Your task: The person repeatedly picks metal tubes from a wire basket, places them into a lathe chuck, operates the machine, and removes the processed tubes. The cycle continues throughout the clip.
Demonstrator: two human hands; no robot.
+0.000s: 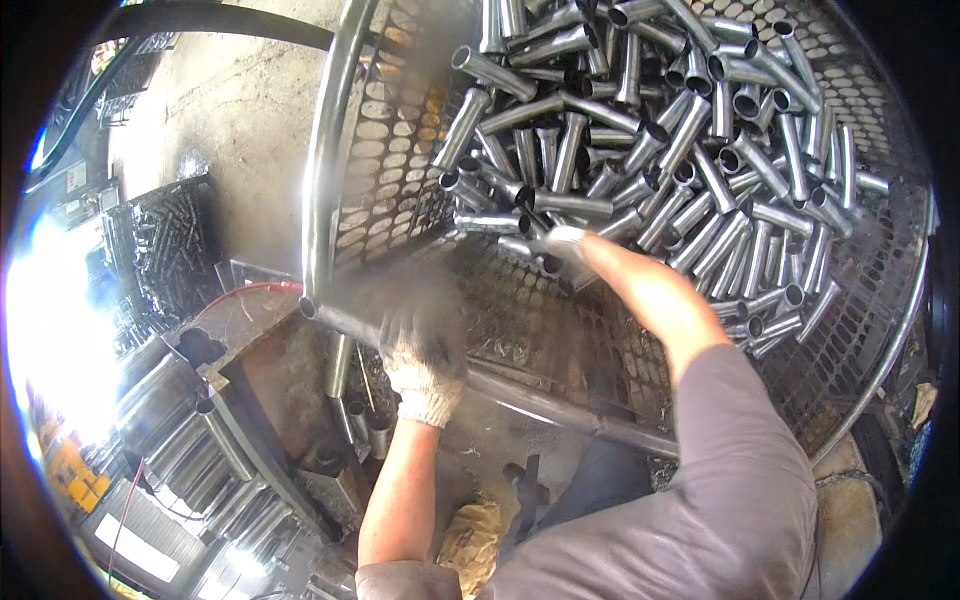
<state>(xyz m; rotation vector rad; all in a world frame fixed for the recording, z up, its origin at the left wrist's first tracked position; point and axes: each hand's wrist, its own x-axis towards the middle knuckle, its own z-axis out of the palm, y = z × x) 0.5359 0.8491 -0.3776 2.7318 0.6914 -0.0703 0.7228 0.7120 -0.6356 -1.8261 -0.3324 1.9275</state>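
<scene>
A large metal basket (385,175) with perforated walls is seen from 11 round to 4 o'clock, its near edge formed by a round rail (530,400). Inside it, towards 1 and 2 o'clock, a heap of shiny metal tubes (640,130) is piled at many angles; flared ends can be seen on several. The near part of the basket, around the centre, is left uncovered by the heap, and its mesh bottom is exposed. Pale floor (235,115) is shown at 10 to 11 o'clock. At 5 o'clock a grey sleeve (740,430) is worn on the right arm. A container of dark parts (165,240) is placed at 9 o'clock, and long cylinders (195,430) are stacked at 8.

Just off centre, towards 7 o'clock, the gloved left hand (425,355) is laid at the rail; its fingers are blurred, so whether they are spread or closed cannot be told. Towards 2 o'clock, the right hand (568,250) is held at the heap's near edge; its fingers are blurred among the tubes, and whether one is pinched cannot be told. Crumpled yellowish material (470,540) is seen at 6 o'clock, and a thin red hose (250,288) at 9.
</scene>
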